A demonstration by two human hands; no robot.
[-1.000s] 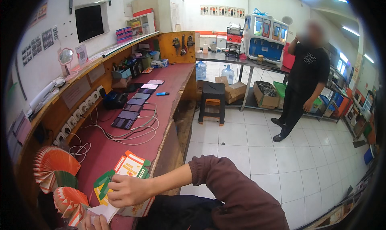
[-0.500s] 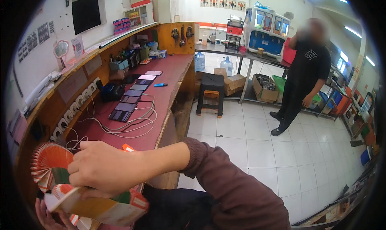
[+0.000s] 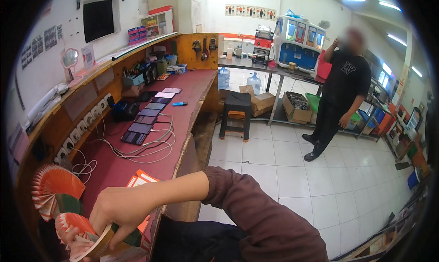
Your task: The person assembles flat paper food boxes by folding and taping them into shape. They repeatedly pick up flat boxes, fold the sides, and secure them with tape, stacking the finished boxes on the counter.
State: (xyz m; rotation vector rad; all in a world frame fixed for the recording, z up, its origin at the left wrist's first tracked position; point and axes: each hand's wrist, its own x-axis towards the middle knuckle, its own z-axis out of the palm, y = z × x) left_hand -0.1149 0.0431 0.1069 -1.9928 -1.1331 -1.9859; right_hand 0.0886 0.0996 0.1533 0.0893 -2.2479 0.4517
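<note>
My right hand (image 3: 114, 214), at the end of a brown-sleeved arm, reaches across to the lower left. Its fingers are closed on the upper edge of a printed paper carton (image 3: 93, 249) in orange, white and green. My left hand (image 3: 78, 244) is at the carton's left side, its fingers bent against it; they are blurred and partly hidden. Just beyond stands a fanned stack of nested paper cartons (image 3: 57, 183), orange and white with a green side. A smaller fanned stack (image 3: 73, 223) is beside my left hand. Flat orange-and-white printed pieces (image 3: 145, 177) lie beyond my right wrist.
The red-topped counter (image 3: 183, 120) holds a row of phones (image 3: 141, 119), white charging cables (image 3: 157, 150) and a blue marker (image 3: 179, 104). A black stool (image 3: 236, 111) stands past the counter. A person (image 3: 343, 88) in dark clothes stands at the right near a drink dispenser (image 3: 299, 40).
My right hand has moved lower and tilted the carton more upright. My left fingers have come up beside it. More of the fanned stack and flat pieces shows.
</note>
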